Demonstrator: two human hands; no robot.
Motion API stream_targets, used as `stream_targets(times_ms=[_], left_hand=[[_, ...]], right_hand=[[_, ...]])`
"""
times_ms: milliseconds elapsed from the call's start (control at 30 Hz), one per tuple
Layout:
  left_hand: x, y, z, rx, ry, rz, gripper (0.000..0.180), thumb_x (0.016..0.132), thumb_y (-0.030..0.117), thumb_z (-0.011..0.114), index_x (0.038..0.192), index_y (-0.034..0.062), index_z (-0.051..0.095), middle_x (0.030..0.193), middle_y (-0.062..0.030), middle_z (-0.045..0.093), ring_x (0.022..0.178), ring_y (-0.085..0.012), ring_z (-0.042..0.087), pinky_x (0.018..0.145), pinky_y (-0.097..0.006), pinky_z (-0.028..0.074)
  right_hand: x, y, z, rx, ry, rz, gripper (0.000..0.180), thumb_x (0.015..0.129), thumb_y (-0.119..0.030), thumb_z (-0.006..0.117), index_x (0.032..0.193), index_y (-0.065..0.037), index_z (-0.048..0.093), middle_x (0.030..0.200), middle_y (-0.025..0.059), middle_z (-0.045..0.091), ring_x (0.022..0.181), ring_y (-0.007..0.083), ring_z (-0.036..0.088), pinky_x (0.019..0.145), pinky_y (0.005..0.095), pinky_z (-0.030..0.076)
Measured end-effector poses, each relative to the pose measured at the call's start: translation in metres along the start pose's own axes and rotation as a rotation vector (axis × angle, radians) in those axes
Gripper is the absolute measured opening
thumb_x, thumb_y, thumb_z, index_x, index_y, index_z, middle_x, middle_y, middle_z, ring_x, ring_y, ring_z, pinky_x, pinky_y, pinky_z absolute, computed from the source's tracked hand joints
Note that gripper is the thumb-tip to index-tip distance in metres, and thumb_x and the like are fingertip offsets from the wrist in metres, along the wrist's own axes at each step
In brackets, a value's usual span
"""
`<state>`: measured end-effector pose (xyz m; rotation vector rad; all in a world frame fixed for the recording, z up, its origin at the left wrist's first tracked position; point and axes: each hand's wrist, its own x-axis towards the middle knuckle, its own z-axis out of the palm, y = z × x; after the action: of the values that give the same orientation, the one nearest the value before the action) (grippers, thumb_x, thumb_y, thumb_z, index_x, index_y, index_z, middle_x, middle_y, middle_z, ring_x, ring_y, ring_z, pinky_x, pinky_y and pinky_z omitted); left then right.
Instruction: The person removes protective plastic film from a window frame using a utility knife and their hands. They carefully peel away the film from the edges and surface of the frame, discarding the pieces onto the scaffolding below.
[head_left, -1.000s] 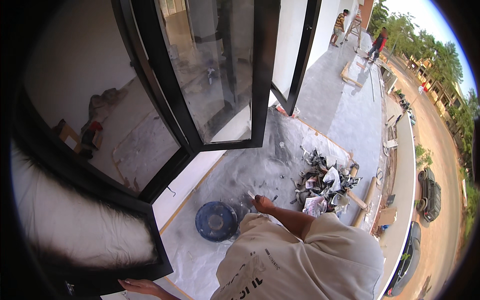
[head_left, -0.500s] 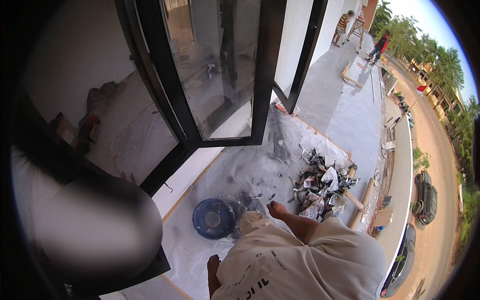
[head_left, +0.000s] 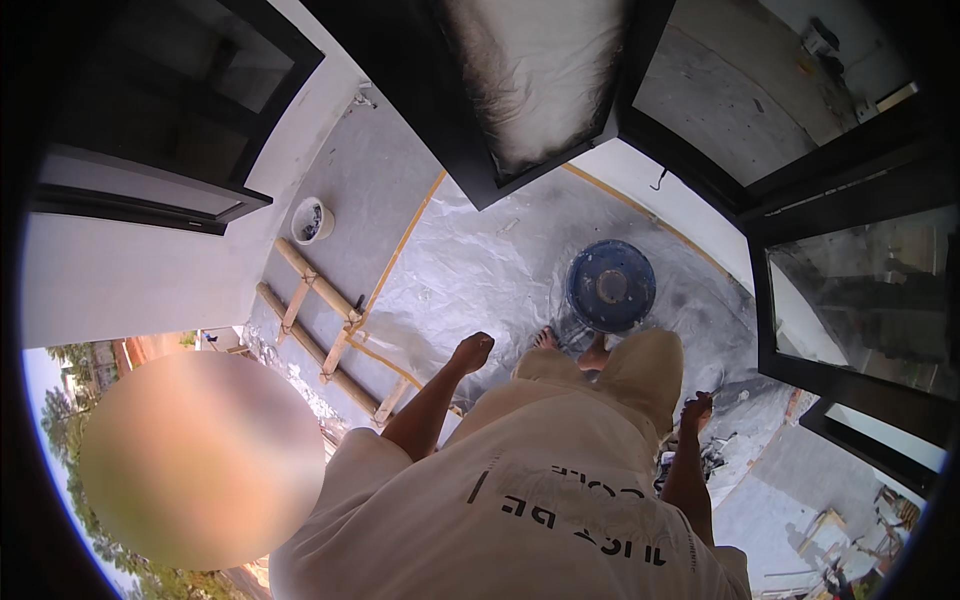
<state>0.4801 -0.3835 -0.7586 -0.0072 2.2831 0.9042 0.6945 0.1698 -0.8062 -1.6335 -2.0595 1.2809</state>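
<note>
My left hand point(head_left: 473, 352) hangs over the plastic-covered floor, left of my feet, with its fingers curled closed. Whatever it may hold is hidden. On my other side, my right hand point(head_left: 697, 410) hangs beside my leg, also closed; its fingers are too small to show whether anything is in them. Neither hand touches anything else that I can see. In front of my feet stands a round blue upturned bucket or tub point(head_left: 611, 286), spattered with pale stains. Clear plastic sheeting point(head_left: 470, 250), edged with orange-brown tape, covers the floor around it.
Dark-framed window sashes point(head_left: 540, 80) stand opened outward ahead, with more frames point(head_left: 860, 290) at right. A wooden pole ladder point(head_left: 320, 310) lies at left near a white bucket point(head_left: 313, 221). Crumpled scraps point(head_left: 708, 458) lie beyond my right arm.
My view has swung round to the left; the ladder and white bucket have come into view, and the street has left the right side. Both hands hang farther apart now.
</note>
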Motion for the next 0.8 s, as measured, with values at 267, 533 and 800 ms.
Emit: stream_targets(times_ms=[267, 533, 800], left_hand=[[0.008, -0.015, -0.006, 0.059, 0.228, 0.066, 0.033, 0.097, 0.03, 0.045, 0.108, 0.0046, 0.063, 0.111, -0.0207, 0.062, 0.108, -0.0381, 0.057, 0.091, -0.044, 0.046], [0.029, 0.267, -0.269, -0.284, 1.256, 0.544, 0.053, 0.103, 0.034, 0.033, 0.142, -0.0031, 0.032, 0.146, -0.0236, 0.034, 0.138, -0.0373, 0.031, 0.114, -0.043, 0.023], [-0.072, 0.422, -0.484, -0.651, 1.552, 1.066, 0.072, 0.1, 0.057, 0.017, 0.144, 0.0022, 0.034, 0.15, -0.0168, 0.034, 0.143, -0.0281, 0.025, 0.117, -0.045, 0.015]], right_hand=[[0.001, -0.154, 0.042, 0.019, -0.003, -0.262, 0.054, 0.099, -0.05, 0.037, 0.109, -0.001, 0.059, 0.063, 0.0075, 0.048, 0.056, 0.0188, 0.045, 0.054, 0.0367, 0.036], [0.014, -0.285, 0.094, 0.422, -0.06, -0.479, 0.022, 0.093, -0.022, 0.04, 0.088, -0.004, 0.051, 0.061, 0.001, 0.042, 0.05, 0.0095, 0.039, 0.048, 0.0285, 0.033], [0.0, -0.611, 0.079, 0.757, -0.309, -0.895, 0.028, 0.102, -0.025, 0.046, 0.107, 0.001, 0.058, 0.071, 0.0007, 0.054, 0.057, 0.0059, 0.048, 0.05, 0.0217, 0.034]])
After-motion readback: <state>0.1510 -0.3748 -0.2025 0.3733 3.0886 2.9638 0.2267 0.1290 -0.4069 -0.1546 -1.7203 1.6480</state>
